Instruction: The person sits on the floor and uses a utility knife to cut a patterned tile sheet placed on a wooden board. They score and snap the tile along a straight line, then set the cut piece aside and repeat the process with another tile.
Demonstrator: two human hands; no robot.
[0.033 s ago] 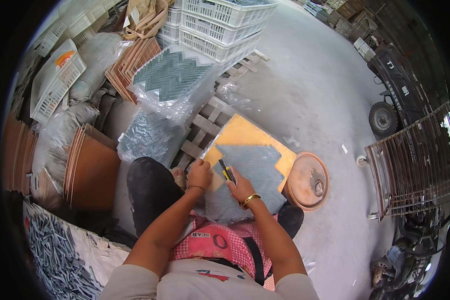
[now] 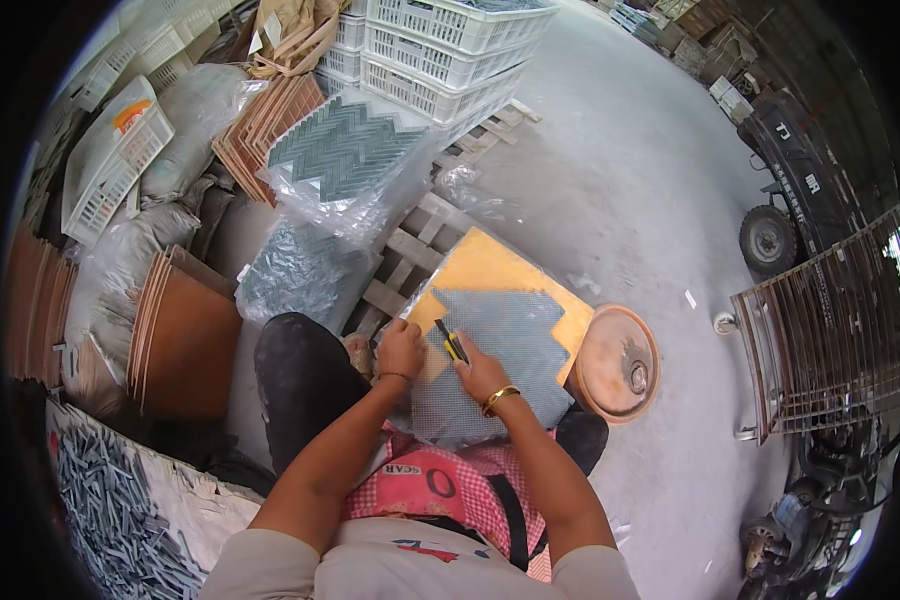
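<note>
A blue-grey mosaic tile sheet with mesh on its upper face (image 2: 500, 340) rests on a yellow board (image 2: 495, 262) across my lap. Its far and right edges are stepped. My right hand (image 2: 482, 375) is closed around a yellow and black utility knife (image 2: 454, 347); the blade end points away from me over the left part of the mesh. My left hand (image 2: 401, 350) is closed at the left edge of the board and sheet, fingers bent together. Whatever is between those fingers is too small to make out. Clear plastic shows around the board's edges.
Plastic-wrapped herringbone tile sheets (image 2: 345, 150) are stacked beyond my left knee by a wooden pallet (image 2: 410, 255). White crates (image 2: 450, 70) stand behind. An orange-brown lidded drum (image 2: 618, 362) touches the board's right side. Loose tile strips (image 2: 120, 510) fill the lower left; a wheeled rack (image 2: 820, 330) stands right.
</note>
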